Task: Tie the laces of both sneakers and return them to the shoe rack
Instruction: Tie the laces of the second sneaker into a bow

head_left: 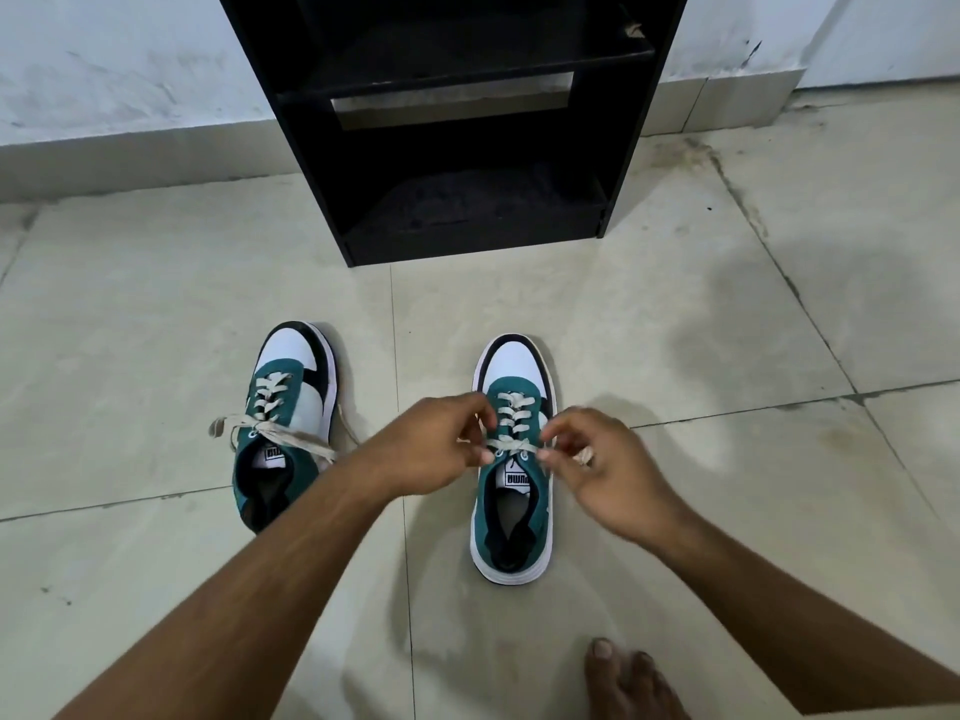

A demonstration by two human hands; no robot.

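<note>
On the left, one sneaker (287,423) standing on the tiled floor (156,314), toe toward the wall, its lace (270,431) crossed once near the top eyelets and trailing loose to both sides; no bow visible, so likely untied yet. Just right of it, the left hand (431,439), fingers pinched together on one end of the other shoe's lace. Between the two hands, the second sneaker (511,459), upright, also toe toward the wall, its lace (511,446) stretched across the tongue in what looks like a first crossing. Then the right hand (597,459), slightly blurred, closed on the opposite end of that lace. Behind, against the wall, the black shoe rack (467,122), its shelves showing no shoes. Low on the right, a bare foot (631,683). By the look of things, early going: neither knot finished, both shoes well apart from the rack, tying and putting away all left to do.
</note>
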